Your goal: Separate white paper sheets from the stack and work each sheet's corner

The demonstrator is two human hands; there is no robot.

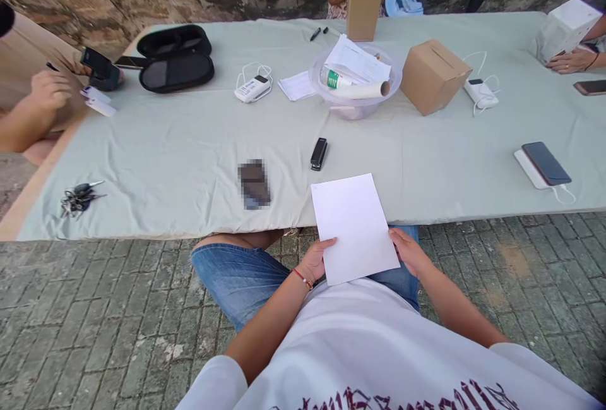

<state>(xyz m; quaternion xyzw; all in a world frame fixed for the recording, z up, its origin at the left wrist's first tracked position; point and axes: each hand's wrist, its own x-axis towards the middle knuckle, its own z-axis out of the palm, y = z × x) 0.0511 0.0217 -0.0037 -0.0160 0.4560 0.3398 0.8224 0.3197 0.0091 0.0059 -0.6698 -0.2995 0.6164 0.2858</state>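
Observation:
A blank white sheet of paper (pixel 356 227), perhaps a small stack, spans the table's front edge and my lap. My left hand (pixel 316 258) grips its left edge, thumb on top and the other fingers hidden beneath. At the opposite edge my right hand (pixel 408 251) holds the paper, with part of its fingers out of sight underneath. Just beyond the paper's far edge lies a black stapler (pixel 319 153). To the left of the paper is a dark, pixelated object (pixel 254 184) that I cannot make out.
On the cloth-covered table (pixel 189 144) are keys (pixel 80 198), a black case (pixel 176 62), a plastic basin (pixel 355 107) with papers, a cardboard box (pixel 433 75), and a phone (pixel 546 162) on a white power bank. Other people sit at the left, far and right sides.

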